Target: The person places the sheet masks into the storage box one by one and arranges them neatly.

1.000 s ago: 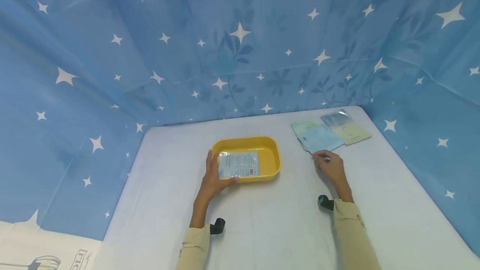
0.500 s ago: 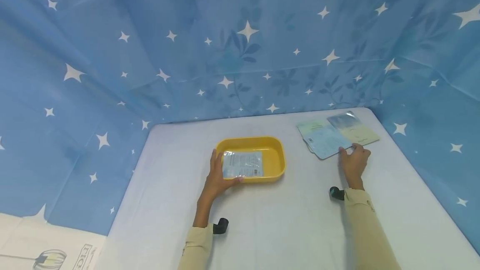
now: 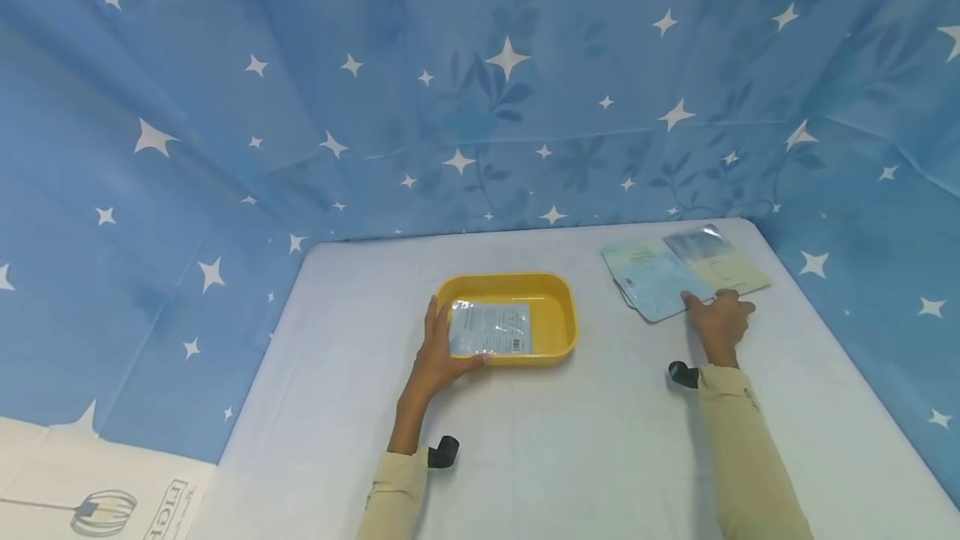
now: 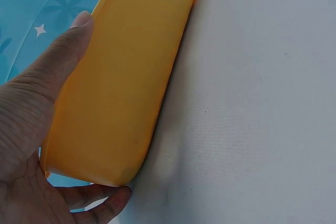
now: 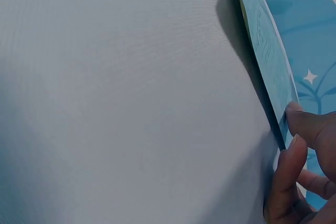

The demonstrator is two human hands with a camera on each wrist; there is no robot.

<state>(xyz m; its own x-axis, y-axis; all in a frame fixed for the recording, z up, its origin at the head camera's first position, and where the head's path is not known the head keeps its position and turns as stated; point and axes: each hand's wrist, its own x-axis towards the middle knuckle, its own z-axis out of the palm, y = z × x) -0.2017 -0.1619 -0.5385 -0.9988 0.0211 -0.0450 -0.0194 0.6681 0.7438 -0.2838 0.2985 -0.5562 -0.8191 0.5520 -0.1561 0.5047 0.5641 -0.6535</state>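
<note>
My left hand point(image 3: 435, 361) grips the left near corner of a yellow plastic tray point(image 3: 552, 325), thumb at the front rim and fingers along the left side. Inside the tray, a silvery printed flat packet point(image 3: 489, 328) lies toward the left. At the right, my right hand point(image 3: 722, 325) pinches the near right edge of a light blue flat packet point(image 3: 658, 283). The right wrist view shows the thumb point(image 5: 302, 119) on the face of this packet and a fingertip at its lower edge. A pale green packet point(image 3: 628, 252) shows partly beneath it.
Beside the light blue packet lies a cream packet with a silvery top point(image 3: 738, 272). A white cloth point(image 3: 585, 457) covers the table, and a blue star-patterned curtain point(image 3: 420, 123) closes off the back and sides.
My right hand has moved from the light blue packet's near left side to its near right edge. My left hand stays on the tray. The head view has shifted slightly.
</note>
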